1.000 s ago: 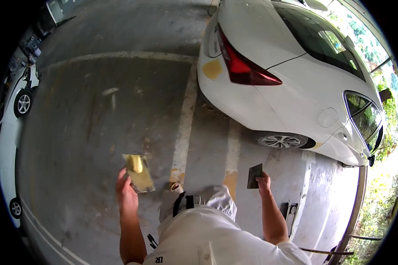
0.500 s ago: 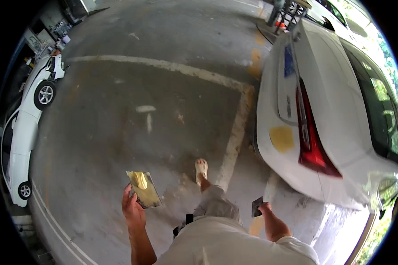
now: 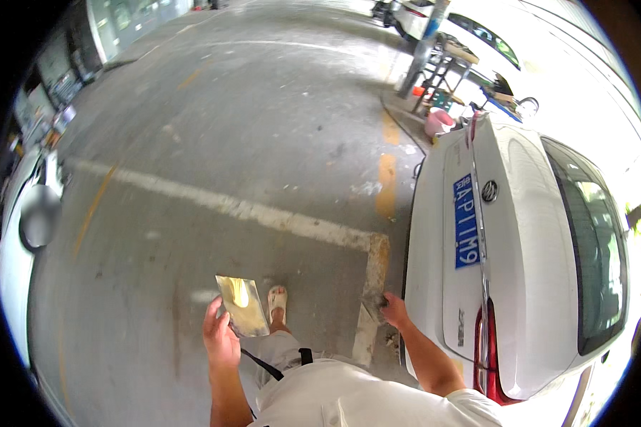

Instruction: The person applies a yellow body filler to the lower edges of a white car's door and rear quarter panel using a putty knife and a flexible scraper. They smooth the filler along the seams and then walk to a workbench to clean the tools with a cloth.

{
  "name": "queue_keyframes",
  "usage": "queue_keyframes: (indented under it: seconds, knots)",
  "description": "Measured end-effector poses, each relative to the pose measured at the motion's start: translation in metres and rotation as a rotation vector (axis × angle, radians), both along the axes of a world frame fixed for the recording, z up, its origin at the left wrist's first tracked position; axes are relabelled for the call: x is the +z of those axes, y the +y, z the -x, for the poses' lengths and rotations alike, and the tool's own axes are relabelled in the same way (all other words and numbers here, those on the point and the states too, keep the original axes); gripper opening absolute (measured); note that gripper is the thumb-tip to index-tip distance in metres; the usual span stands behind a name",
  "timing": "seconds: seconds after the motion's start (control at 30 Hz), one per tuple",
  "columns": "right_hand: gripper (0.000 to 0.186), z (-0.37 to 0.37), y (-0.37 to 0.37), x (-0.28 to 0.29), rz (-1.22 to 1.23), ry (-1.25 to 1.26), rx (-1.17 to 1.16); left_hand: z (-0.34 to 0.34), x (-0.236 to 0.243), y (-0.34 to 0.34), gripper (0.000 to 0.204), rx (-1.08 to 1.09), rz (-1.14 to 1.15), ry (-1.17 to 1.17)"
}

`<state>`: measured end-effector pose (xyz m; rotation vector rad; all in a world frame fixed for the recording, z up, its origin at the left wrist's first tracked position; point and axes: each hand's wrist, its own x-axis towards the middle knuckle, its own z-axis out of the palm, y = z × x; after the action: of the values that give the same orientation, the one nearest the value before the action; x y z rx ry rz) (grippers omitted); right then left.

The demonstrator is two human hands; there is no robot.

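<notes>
My left hand (image 3: 222, 340) grips the edge of a thin flat plate (image 3: 249, 319), which carries a smear of yellow putty (image 3: 239, 293) on its upper part. Farther right, my right hand (image 3: 397, 312) is closed on a small dark spreader (image 3: 372, 309). That spreader is blurred against the painted floor line. The right hand is beside the rear of a white car (image 3: 523, 256), apart from its bumper. Most of the yellow patch low on the car's rear is hidden behind my right arm.
Ahead stands a pillar (image 3: 421, 58) with a work stand (image 3: 452, 60) and a pink bucket (image 3: 440, 122) near it. Another white car (image 3: 16, 277) is along the left edge. A broad white line (image 3: 242, 208) crosses the concrete floor.
I have walked forward, and the white car's rear now lies closer along my right side. My right hand has swung forward with the spreader. The left hand still holds the plate.
</notes>
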<state>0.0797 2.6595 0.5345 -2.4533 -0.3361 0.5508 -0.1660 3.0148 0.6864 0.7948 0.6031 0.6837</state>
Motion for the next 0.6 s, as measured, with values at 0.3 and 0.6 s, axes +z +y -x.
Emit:
queue_keyframes:
  seconds: [0.3, 0.6]
  knots:
    - [0.032, -0.054, -0.095, -0.111, 0.674, 0.404, -0.247, -0.374, 0.047, 0.146, 0.037, -0.639, -0.119, 0.173]
    - [0.031, -0.296, -0.030, -0.218, 0.820, 0.290, 0.005, -0.764, 0.050, 0.115, 0.036, -0.878, 0.071, 0.060]
